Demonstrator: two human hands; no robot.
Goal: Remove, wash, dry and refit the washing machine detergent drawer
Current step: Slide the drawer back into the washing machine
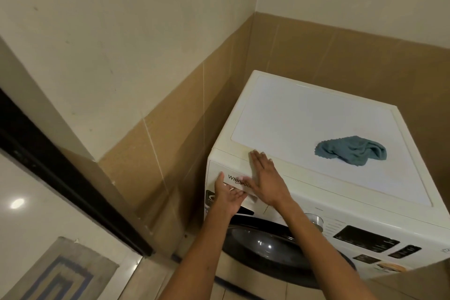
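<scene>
Washing machine (292,129): white front-loader, placed at lower right of the frame against a tan tiled wall (170,117).
Detergent drawer (237,179): seated in its slot at the upper left corner of the machine's front and marked with lettering. Whether it is fully pushed home cannot be told.
Left hand (229,196): held palm-up at the drawer's lower edge, thumb laid on the drawer face. The fingers appear curled into the grip, with the tips partly hidden.
Right hand (265,178): laid flat, fingers straight and close together, pressed over the drawer's right end and the machine's top front edge.
Cloth (351,151): blue, crumpled, lying on the machine top, well apart from both hands.
Door (267,243): dark, round, below the hands.
Dial (315,220) and display (365,238): set on the front panel, right of the drawer.
Mat (60,275): patterned, seen at lower left of the frame.
</scene>
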